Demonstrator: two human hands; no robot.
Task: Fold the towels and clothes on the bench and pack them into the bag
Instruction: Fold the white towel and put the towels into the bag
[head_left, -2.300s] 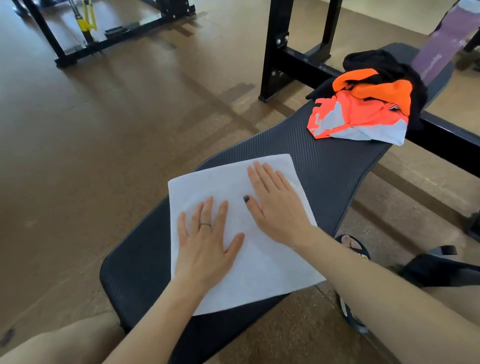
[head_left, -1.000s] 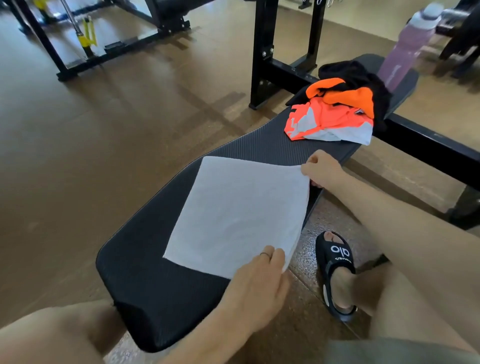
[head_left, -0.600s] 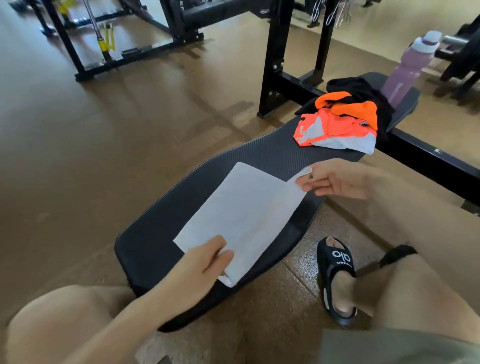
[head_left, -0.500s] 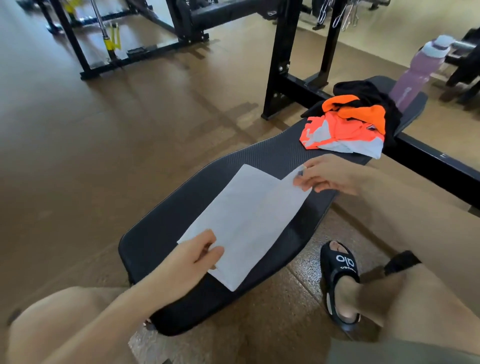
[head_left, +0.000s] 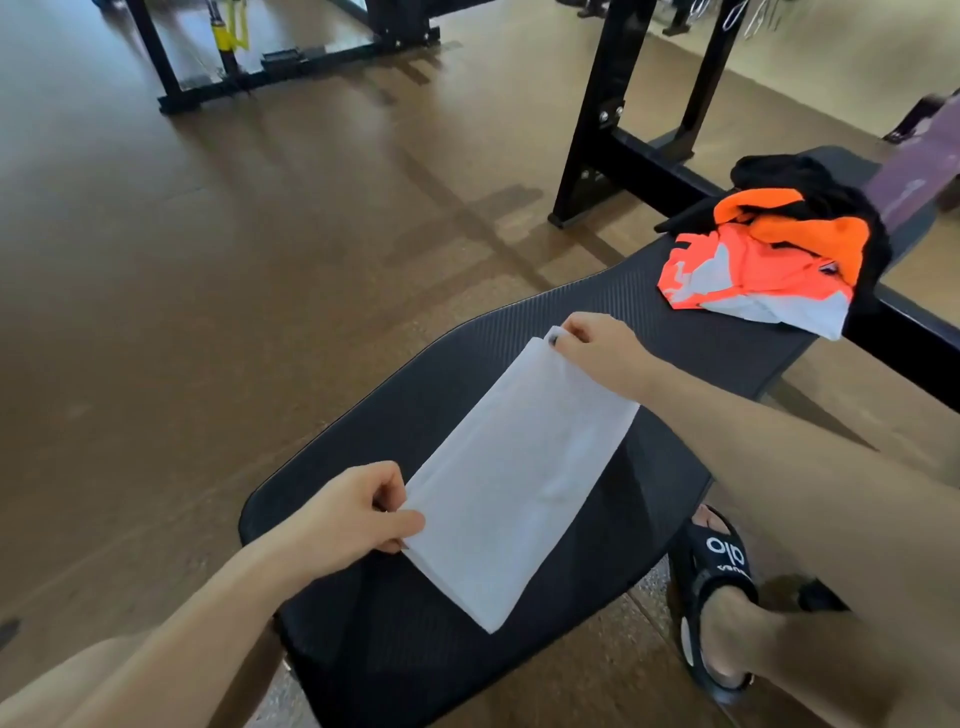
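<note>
Folding at the gym: my left hand pinches the near corner of a white towel between thumb and curled fingers, while my right hand is closed in the same way on the far corner; neither is spread flat. The towel lies on the padded black table, doubled into a long strip; its long axis runs away from me and to the right, from one hand to the other, so the edge I hold faces the open floor and the other long edge lies toward my sandalled foot. The left hand is the nearer of the two; the right reaches out over the strip's far end. The cloth looks thin, plain and smooth, with a faint crease across the middle and its near-right corner close to the table's edge; I judge the next fold will bring one short end over the other along that axis. Farther up the table, well apart, an orange, white and black heap of clothes waits unfolded; no bag is in view.
</note>
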